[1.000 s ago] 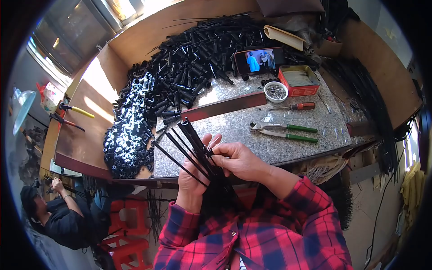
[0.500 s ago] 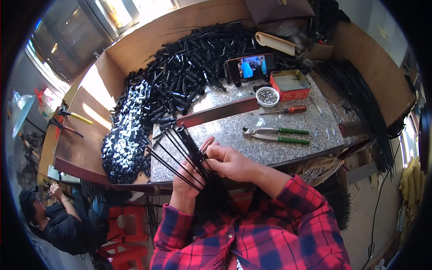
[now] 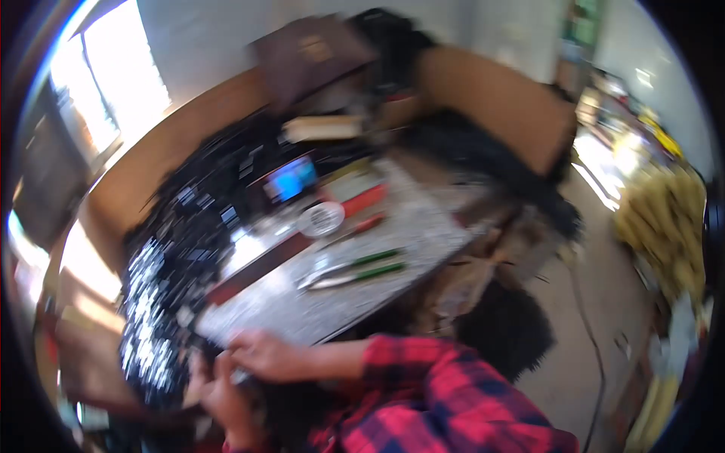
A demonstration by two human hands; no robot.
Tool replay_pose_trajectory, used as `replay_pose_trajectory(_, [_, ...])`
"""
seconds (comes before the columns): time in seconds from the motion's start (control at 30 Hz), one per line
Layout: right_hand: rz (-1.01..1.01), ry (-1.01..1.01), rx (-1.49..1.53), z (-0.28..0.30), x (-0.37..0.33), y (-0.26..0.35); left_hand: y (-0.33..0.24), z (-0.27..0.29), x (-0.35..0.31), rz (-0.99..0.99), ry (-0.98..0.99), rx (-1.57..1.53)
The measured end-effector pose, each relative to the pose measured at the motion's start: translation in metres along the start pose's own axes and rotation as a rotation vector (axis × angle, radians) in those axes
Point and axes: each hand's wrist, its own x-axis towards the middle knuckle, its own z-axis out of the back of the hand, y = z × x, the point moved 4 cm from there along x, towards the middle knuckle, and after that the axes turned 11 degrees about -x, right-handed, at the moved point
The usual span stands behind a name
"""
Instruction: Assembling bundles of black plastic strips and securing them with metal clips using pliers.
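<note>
The head view is badly smeared by motion. My left hand [image 3: 224, 396] and my right hand [image 3: 264, 355] are close together at the near left edge of the bench. Both look closed around something dark between them, too blurred to name. Above them, the speckled stone slab [image 3: 430, 226] carries green-handled cutting pliers [image 3: 377, 257], a red-handled screwdriver [image 3: 370, 222] and a white bowl [image 3: 301, 223] of small metal bits. A big heap of black parts [image 3: 200, 200] spreads to the left and behind, its near end glinting in sunlight.
A lit phone [image 3: 291, 181] leans beside a red tin [image 3: 366, 199]. A dark red bar [image 3: 260, 266] borders the heap. Curved wooden panels [image 3: 491, 98] wall in the bench. On the right floor are a black bristly bundle [image 3: 506, 332], a cable [image 3: 593, 340] and a yellowish pile [image 3: 657, 219].
My view has swung to the right, so the bench appears further left. The thin black rods and tube seen in my hands before can no longer be made out.
</note>
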Motion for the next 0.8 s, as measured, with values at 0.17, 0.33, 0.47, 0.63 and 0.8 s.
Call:
replay_pose_trajectory(0.17, [-0.34,0.085,0.31,0.004,0.001,0.013,0.002,0.025,0.008,0.119,0.152,-0.071])
replay_pose_trajectory(0.33, [-0.337,0.071,0.208,0.028,-0.007,0.014,-0.022,-0.016,-0.002,-0.031,0.105,-0.131])
replay_pose_trajectory(0.47, [-0.305,0.063,0.217,0.026,-0.008,0.012,-0.02,-0.009,-0.003,-0.058,0.11,-0.141])
replay_pose_trajectory(0.63, [-0.352,0.112,0.29,0.019,-0.007,0.013,-0.021,0.002,-0.005,0.008,0.085,-0.198])
replay_pose_trajectory(0.8, [-0.376,0.178,0.35,0.02,-0.004,0.009,-0.021,0.007,-0.006,0.003,0.16,-0.164])
